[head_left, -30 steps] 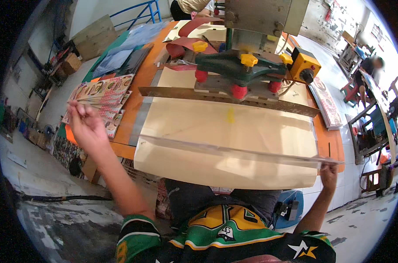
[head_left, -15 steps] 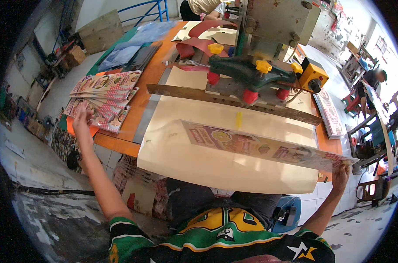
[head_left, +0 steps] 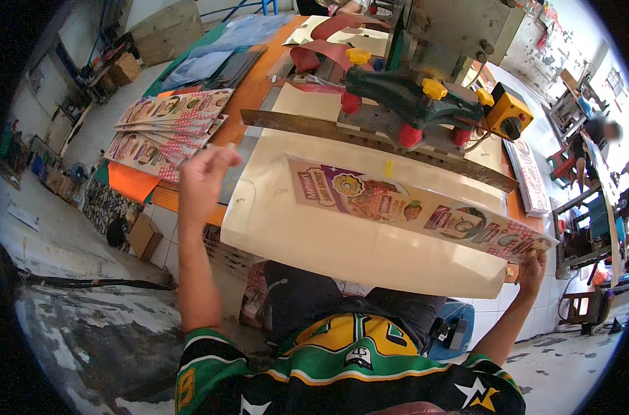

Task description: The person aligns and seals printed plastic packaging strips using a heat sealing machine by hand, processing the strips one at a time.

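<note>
Inward the left hand [head_left: 202, 174] has been brought, its grip too blurred to tell. Over the cream sheet [head_left: 342, 249], the printed strip [head_left: 417, 211], gripped only at four o'clock by the right hand [head_left: 532, 268], might be bent.

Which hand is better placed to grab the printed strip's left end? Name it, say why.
The left hand, likely: it is nearer that end, with nothing visible in its grip, while the right hand holds the printed strip opposite.
</note>
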Demonstrator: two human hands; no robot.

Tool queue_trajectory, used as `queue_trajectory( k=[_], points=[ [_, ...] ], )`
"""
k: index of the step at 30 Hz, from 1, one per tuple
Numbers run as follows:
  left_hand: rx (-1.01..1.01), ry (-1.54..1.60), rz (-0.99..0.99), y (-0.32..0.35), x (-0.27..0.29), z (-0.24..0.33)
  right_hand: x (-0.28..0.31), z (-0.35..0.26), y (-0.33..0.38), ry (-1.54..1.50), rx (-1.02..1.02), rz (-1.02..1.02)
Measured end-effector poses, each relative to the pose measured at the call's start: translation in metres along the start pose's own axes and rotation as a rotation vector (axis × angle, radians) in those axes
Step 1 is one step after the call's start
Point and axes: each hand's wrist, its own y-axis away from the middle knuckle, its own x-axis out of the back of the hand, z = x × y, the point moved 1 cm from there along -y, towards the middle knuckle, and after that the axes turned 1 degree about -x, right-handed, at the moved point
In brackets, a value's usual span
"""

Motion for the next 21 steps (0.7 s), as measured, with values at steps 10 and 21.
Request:
queue_trajectory(
  k=[10,21],
  points=[
    [-0.042,0.083,-0.204,0.013,-0.069,0.008,-0.017,0.003,0.006,0.010,0.027,0.026],
    [-0.133,0.555,-0.140,0.002,-0.085,0.034,-0.016,0.006,0.010,0.007,0.028,0.048]
  ],
)
